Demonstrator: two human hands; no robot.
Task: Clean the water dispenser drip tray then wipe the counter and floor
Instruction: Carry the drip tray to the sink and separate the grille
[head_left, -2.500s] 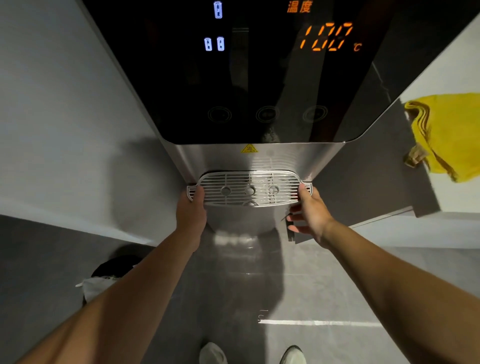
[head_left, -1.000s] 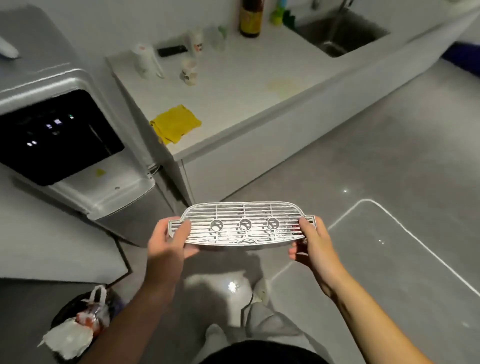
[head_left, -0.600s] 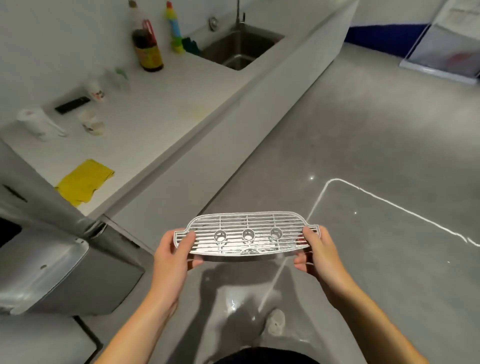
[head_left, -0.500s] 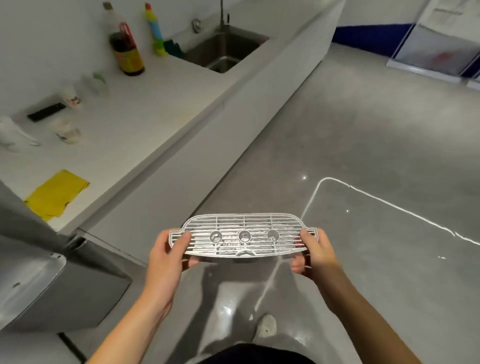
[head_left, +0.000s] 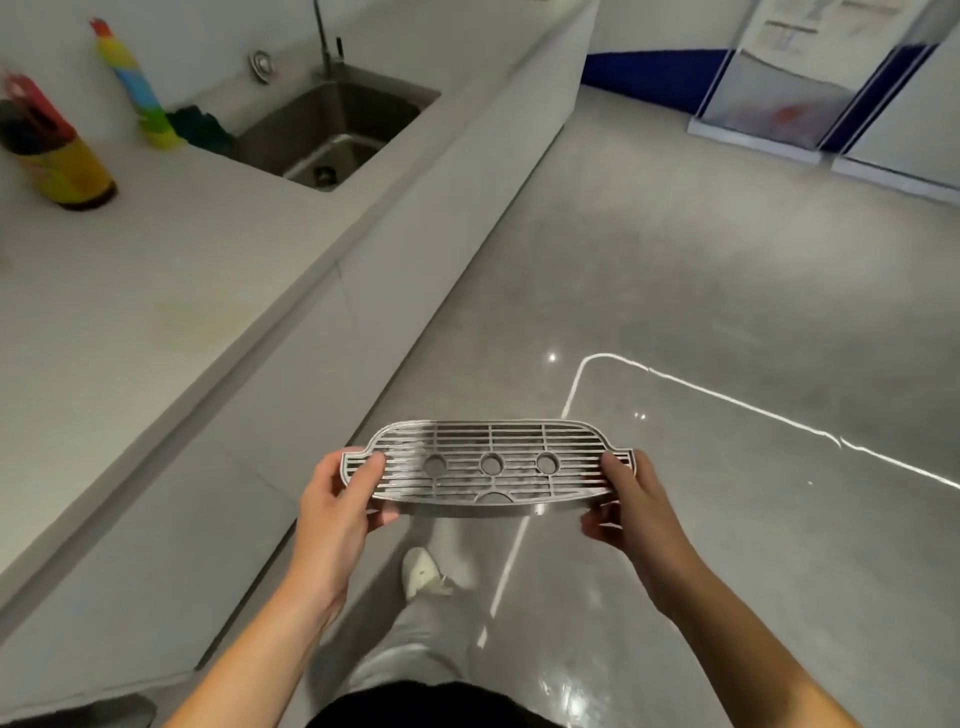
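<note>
I hold the grey slotted drip tray (head_left: 488, 470) level in front of me over the floor. It has a grille top with three round holes in a row. My left hand (head_left: 337, 506) grips its left end, thumb on top. My right hand (head_left: 631, 512) grips its right end the same way. The white counter (head_left: 130, 291) runs along my left, and the steel sink (head_left: 332, 130) is set into it farther ahead. The water dispenser is out of view.
On the counter stand a dark bottle with a yellow label (head_left: 57, 150), a rainbow-coloured bottle (head_left: 137, 88) and a dark green cloth (head_left: 200, 127) beside the sink. A tap (head_left: 324, 39) rises behind the sink. Glossy grey floor (head_left: 701, 270) carries a white line; blue-edged panels (head_left: 779, 88) lean far right.
The tray came off the dispenser and I turned right with it in both hands. The dispenser and the yellow cloth slid out of view; the sink has come closer.
</note>
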